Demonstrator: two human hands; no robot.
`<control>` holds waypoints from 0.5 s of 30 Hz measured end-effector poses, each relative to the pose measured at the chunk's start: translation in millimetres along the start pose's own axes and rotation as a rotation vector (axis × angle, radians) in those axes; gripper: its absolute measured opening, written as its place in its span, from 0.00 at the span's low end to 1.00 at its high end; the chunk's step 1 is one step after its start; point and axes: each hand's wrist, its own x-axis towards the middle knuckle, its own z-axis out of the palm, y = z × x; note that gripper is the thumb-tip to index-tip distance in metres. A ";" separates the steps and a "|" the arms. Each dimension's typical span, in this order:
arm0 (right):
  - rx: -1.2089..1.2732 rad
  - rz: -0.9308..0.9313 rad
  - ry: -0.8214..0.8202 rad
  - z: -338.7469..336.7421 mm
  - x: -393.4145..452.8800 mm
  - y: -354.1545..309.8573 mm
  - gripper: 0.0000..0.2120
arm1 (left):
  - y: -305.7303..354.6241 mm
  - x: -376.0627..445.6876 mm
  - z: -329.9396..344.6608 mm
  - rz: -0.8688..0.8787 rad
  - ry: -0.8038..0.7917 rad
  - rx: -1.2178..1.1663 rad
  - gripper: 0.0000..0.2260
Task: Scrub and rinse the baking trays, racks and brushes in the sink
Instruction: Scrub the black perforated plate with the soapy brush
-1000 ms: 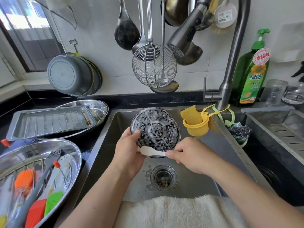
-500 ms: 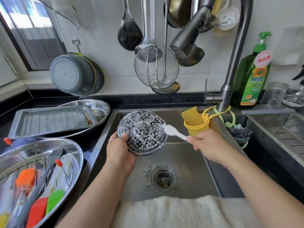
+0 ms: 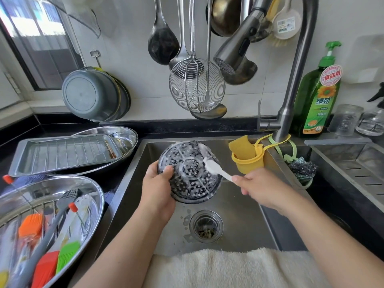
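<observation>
Home kitchen — steel sink point(image 3: 245, 206), hanging ladles point(image 3: 163, 45), dish soap point(image 3: 319, 96).

Both bare forearms reach forward from the bottom edge. The left hand point(image 3: 159, 189) is raised with its back to the camera, its fingers curled and its thumb lying across the front. The right hand point(image 3: 260, 189) is lower to the right, its fingers closed in a pinch

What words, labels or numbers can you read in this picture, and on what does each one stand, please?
"食品用": round red-and-white sticker near the top of the green dish soap bottle.
"绿劲": large characters on the same bottle's front label.
Smaller print lower on that label: too small to read.
Label on the white round brush hanging on the wall: blurred, unreadable.
</observation>
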 end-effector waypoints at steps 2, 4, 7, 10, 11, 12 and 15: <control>-0.014 0.014 -0.047 1.6 -0.7 -1.3 0.23 | 1.9 3.4 -3.7 -0.002 0.034 -0.048 0.11; 0.002 0.007 -0.027 3.2 -0.9 -3.0 0.23 | 1.8 1.1 -1.5 -0.017 -0.011 -0.022 0.11; 0.043 0.004 0.102 0.6 1.4 -1.1 0.24 | -2.7 -6.6 6.7 -0.054 -0.144 0.080 0.11; 0.045 0.019 0.097 0.6 2.9 2.4 0.24 | -3.2 -2.8 4.5 -0.010 -0.067 0.077 0.11; 0.036 0.026 0.049 3.2 2.9 2.6 0.23 | -1.2 -0.7 2.1 -0.001 -0.021 0.056 0.11; 0.028 0.031 0.006 6.2 3.1 2.3 0.23 | 1.1 0.7 -0.8 0.005 0.001 0.048 0.11; 0.049 0.031 0.064 7.6 5.5 1.4 0.23 | 5.1 -4.0 -1.3 -0.031 -0.155 0.119 0.13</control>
